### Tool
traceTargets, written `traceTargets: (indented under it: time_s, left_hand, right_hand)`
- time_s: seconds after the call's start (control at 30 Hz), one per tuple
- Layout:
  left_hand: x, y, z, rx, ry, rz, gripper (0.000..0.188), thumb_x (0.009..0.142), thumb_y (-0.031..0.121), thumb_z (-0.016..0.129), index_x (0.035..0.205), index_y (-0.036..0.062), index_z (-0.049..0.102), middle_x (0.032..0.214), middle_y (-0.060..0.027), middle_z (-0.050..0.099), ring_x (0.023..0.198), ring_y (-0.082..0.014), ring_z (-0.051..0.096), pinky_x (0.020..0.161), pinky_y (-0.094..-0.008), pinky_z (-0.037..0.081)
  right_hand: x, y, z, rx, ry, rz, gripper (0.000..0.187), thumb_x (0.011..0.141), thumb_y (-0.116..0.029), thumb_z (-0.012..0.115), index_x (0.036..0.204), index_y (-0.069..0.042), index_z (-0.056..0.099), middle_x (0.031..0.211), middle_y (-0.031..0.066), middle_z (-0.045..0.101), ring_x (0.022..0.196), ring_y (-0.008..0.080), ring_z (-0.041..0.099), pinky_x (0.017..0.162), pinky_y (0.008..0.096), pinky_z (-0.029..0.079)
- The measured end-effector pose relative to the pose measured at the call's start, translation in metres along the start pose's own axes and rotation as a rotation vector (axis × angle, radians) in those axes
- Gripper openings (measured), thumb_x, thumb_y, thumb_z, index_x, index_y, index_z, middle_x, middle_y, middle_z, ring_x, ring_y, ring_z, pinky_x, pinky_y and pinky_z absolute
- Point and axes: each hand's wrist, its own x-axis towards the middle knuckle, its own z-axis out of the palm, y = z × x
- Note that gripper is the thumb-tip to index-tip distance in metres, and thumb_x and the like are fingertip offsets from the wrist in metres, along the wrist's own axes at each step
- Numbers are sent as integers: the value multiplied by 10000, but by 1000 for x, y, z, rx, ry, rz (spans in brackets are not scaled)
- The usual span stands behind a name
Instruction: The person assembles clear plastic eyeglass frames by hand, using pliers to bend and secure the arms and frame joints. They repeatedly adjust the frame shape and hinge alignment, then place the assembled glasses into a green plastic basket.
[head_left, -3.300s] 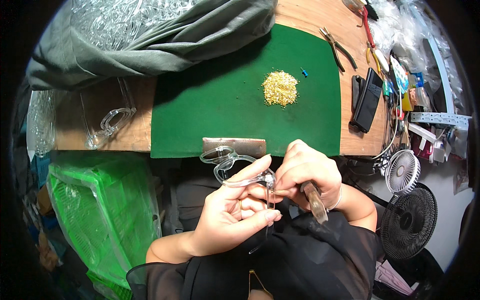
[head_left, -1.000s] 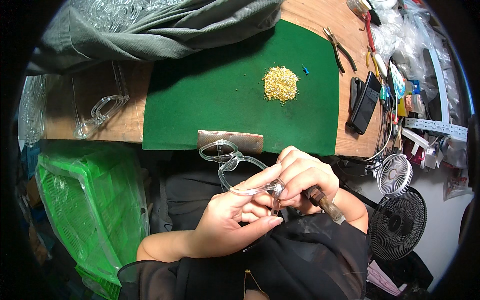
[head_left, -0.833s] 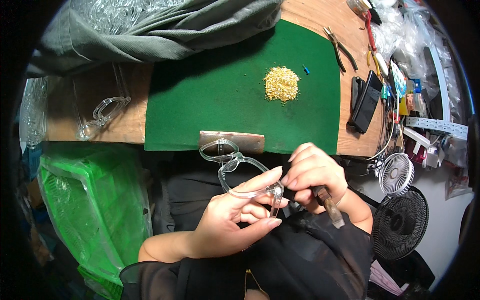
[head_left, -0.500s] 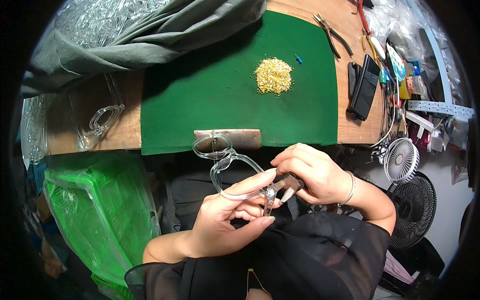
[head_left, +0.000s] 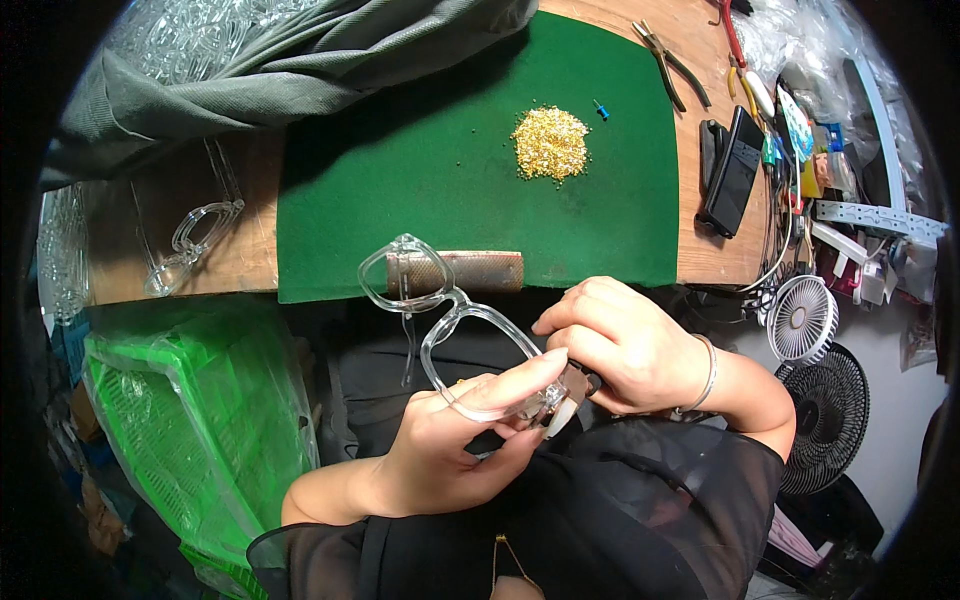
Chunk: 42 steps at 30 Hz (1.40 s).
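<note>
Hands: two, left hand (head_left: 445,435) and right hand (head_left: 625,345)
Held eyeglass frame (head_left: 458,298): one
Hand tool (head_left: 574,388): one
Eyeglass frame lying (head_left: 193,250) on the counter (head_left: 718,262): one
Clear heaped pieces (head_left: 170,35): too tangled to count
Golden bits (head_left: 551,144): one heap, too fine to count
Push pin (head_left: 602,112): one
Dark-handled pliers (head_left: 664,58): one pair
Fans: two, a white fan (head_left: 803,320) and a black fan (head_left: 826,425)
Phone (head_left: 738,170): one
Green crate (head_left: 190,420): one

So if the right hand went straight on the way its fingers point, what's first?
Likely the clear eyeglass frame, at its nearer rim; depth is unclear, so the right hand might pass over.
</note>
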Motion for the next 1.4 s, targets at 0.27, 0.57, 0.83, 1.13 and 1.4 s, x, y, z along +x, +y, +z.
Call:
traceTargets:
  time_s: [0.27, 0.57, 0.83, 1.13, 1.4]
  left_hand:
    - [8, 4, -1, 99, -43, 83, 546, 724, -98, 624, 1252, 13, 545, 847, -116, 663, 712, -216, 661, 644, -274, 526]
    - [10, 7, 0, 130, -60, 105, 537, 735, -106, 641, 1239, 61, 562, 828, -96, 660, 692, -202, 655, 626, -263, 523]
    - [12, 15, -1, 249, -42, 17, 530, 709, -101, 676, 1208, 55, 585, 850, -102, 676, 733, -201, 676, 652, -263, 538]
    - [7, 14, 1, 183, -33, 40, 522, 723, -86, 656, 1228, 10, 569, 924, -135, 680, 794, -235, 686, 699, -274, 544]
    - [6, 14, 3, 248, 7, 73, 512, 705, -86, 661, 1203, 11, 589, 928, -132, 684, 781, -231, 689, 684, -277, 548]
  right_hand:
    - [-1, 2, 1, -75, 43, -63, 251, 608, -140, 678, 789, -55, 528, 758, 77, 502, 711, 241, 522, 662, 344, 419]
    - [-7, 8, 11, -127, 99, -90, 247, 556, -154, 668, 680, -72, 471, 661, 56, 425, 629, 218, 470, 583, 328, 375]
    - [-7, 4, 13, -99, 102, -25, 234, 569, -120, 672, 707, -65, 493, 673, 57, 432, 643, 228, 480, 608, 340, 396]
    - [-2, -1, 2, -70, 108, -57, 305, 625, -137, 683, 885, -47, 553, 828, 85, 524, 812, 270, 549, 867, 475, 449]
    - [-6, 5, 6, -55, 90, -77, 294, 588, -143, 687, 820, -61, 528, 768, 79, 499, 732, 260, 530, 715, 382, 458]
